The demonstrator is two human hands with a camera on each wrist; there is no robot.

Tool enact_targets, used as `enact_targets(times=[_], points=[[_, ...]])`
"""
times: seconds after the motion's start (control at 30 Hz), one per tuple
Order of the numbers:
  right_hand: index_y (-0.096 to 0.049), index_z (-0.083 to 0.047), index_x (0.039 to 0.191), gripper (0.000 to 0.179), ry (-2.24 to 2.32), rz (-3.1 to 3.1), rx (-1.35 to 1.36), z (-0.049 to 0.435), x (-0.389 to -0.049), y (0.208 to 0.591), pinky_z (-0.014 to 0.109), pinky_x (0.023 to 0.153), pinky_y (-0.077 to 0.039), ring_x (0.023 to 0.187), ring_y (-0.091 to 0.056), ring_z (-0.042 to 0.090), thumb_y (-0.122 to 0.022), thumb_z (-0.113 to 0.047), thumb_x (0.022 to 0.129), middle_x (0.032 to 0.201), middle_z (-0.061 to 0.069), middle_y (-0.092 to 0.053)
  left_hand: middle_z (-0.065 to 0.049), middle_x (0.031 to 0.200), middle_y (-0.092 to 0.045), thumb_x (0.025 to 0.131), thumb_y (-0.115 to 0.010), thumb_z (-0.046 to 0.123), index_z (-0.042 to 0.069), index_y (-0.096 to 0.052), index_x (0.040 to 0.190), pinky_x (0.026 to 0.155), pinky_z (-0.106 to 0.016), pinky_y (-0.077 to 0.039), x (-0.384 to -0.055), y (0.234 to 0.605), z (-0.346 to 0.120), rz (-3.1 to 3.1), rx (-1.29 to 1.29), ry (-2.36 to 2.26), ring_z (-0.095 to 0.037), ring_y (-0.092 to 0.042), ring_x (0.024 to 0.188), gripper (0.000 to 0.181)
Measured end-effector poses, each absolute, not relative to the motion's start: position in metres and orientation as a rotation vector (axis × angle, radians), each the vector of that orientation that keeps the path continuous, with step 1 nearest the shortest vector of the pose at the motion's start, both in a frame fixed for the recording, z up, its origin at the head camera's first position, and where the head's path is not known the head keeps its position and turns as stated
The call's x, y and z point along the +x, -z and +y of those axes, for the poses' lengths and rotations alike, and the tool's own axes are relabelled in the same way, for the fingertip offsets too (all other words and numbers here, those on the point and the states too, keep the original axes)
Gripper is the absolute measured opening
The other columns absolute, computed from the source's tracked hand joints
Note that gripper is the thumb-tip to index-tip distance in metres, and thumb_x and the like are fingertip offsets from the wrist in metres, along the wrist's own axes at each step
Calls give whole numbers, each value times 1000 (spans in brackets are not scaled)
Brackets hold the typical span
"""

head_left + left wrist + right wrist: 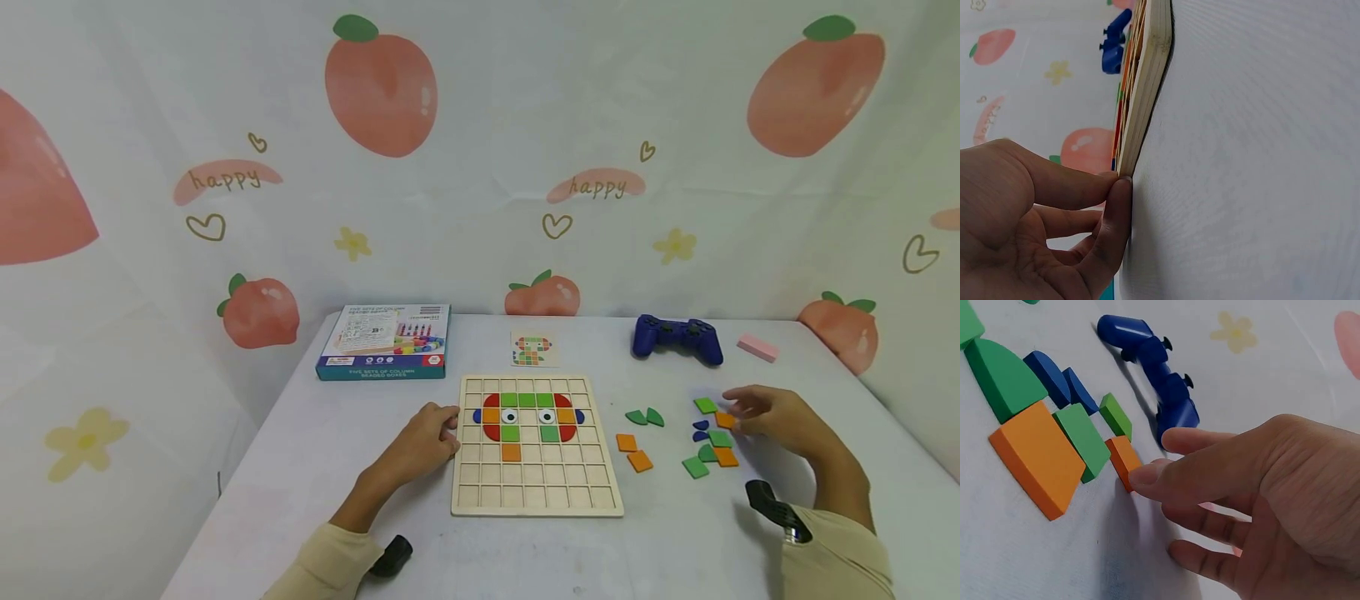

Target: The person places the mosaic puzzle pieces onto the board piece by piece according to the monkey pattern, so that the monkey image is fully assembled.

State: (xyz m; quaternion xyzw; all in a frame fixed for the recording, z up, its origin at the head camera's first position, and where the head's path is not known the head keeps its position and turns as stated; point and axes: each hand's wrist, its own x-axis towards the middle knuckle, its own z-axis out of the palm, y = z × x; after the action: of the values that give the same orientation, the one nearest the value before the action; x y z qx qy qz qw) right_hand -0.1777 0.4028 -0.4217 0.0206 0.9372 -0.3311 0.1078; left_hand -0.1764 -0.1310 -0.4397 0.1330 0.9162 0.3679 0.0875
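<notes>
My left hand (423, 437) is at the left edge of a wooden grid board (540, 500), thumb and index finger pinching its rim (1139, 119). Red, green, orange and blue tiles and two eye tiles form a pattern on the board's upper part, with one orange tile (511, 452) below it. Over the loose tiles at right, my right hand (776, 421) has its fingers loosely spread. Its thumb tip overlaps a small orange tile (1122, 459) in the right wrist view. Beside that lie green tiles (1084, 442), blue pieces (1050, 378) and a larger orange tile (1040, 459).
A picture card (534, 350) lies behind the board. At the back left is a boxed bead set (382, 343). A blue game controller (677, 337) and a pink block (757, 347) are at the back right. Between board and right hand are green pieces (655, 417) and orange squares (640, 461).
</notes>
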Motion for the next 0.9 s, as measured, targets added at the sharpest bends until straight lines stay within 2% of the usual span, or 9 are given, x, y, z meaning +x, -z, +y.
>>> enact_targets(times=[0.1,0.37,0.7,0.8,0.9], points=[[-55,12,141,54,967,2751,76,405,-178,423,35,82,-55,107,-64,33,-72,-9,94,121,27,-66,-10,105,-57,91,-70,-2,-12,-57,144,83,-31,-55,-176,440,-131,2728,401,-1094,-19,-54,94,55],[-56,11,141,54,979,2739,79,404,-179,425,40,84,-57,110,-64,40,-72,-9,93,128,33,-64,-10,103,-56,91,-69,-3,-12,-58,143,80,-31,-54,-176,439,-131,2738,412,-1090,-19,-53,93,54],[-64,9,134,48,918,2743,86,404,-181,425,34,79,-52,103,-62,31,-74,-17,95,114,18,-68,-11,105,-57,91,-70,-3,-12,-58,143,81,-30,-54,-176,439,-130,2737,401,-1097,-19,-53,94,54],[-64,8,134,49,904,2734,105,403,-182,424,37,82,-52,103,-61,32,-75,-20,95,114,19,-68,-11,105,-57,91,-70,-2,-12,-58,143,81,-29,-54,-176,440,-130,2738,396,-1094,-19,-54,93,54],[-65,8,134,51,883,2719,137,402,-183,422,46,86,-52,106,-59,36,-76,-24,95,116,22,-68,-10,105,-57,91,-69,-2,-12,-58,143,81,-29,-54,-177,439,-130,2737,396,-1093,-19,-54,94,54]])
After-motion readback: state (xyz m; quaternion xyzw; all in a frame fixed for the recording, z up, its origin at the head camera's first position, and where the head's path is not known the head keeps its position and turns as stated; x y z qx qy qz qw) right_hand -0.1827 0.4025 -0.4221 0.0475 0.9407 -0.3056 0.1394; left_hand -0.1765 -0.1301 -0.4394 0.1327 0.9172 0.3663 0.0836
